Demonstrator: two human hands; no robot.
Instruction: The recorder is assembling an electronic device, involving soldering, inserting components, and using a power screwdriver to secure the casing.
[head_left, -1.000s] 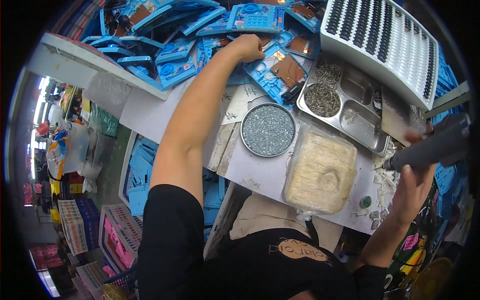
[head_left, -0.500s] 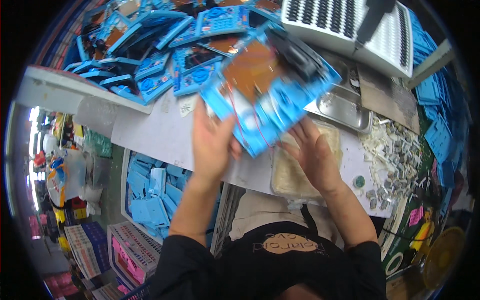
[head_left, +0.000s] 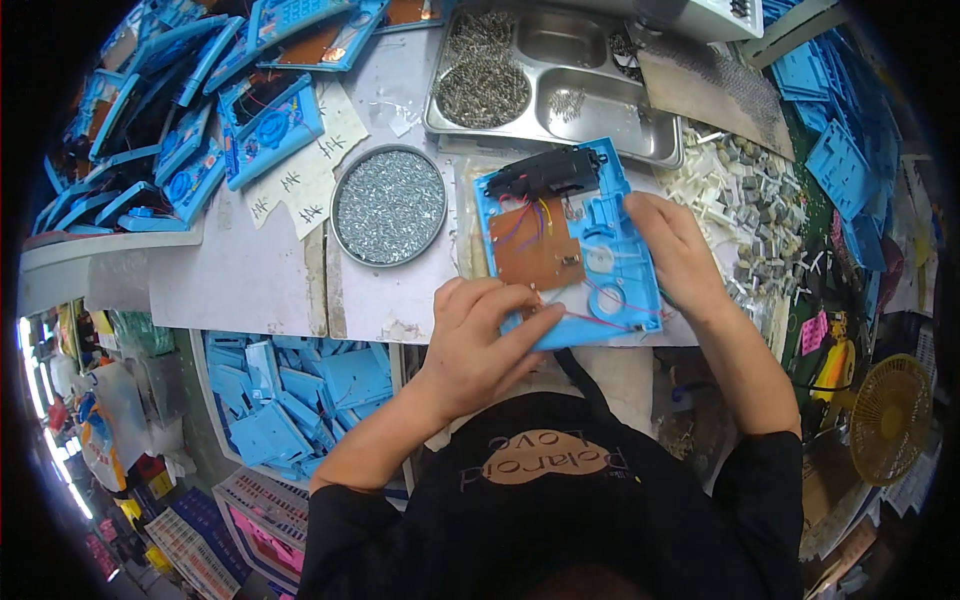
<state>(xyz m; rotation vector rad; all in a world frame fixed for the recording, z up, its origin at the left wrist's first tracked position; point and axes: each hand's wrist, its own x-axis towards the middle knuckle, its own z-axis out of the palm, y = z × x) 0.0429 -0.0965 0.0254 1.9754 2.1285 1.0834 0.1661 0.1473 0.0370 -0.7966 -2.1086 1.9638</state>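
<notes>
In front of me is an open blue plastic toy casing (head_left: 645,290), inner side up. Inside it sit a brown circuit board (head_left: 535,255), a black battery compartment (head_left: 545,172) and thin coloured wires (head_left: 590,312). My right hand (head_left: 685,255) is closed around the casing's right edge. At its lower left corner is my left hand (head_left: 485,335), thumb and fingers pinched together by the board's lower edge and the wires. What lies between those fingertips is too small to make out. A pale pad (head_left: 466,225) shows partly from under the casing.
Left of the casing stands a round dish of small screws (head_left: 390,205). Beyond it is a steel compartment tray (head_left: 640,125) with metal parts. Small white and grey parts (head_left: 740,210) are heaped at right. Blue casings (head_left: 180,150) pile up far left; a bin of blue pieces (head_left: 300,390) sits below the table edge.
The casing has come down closer to me and turned more upright. My right hand now grips its right edge, and my left hand has moved to its lower left corner.
</notes>
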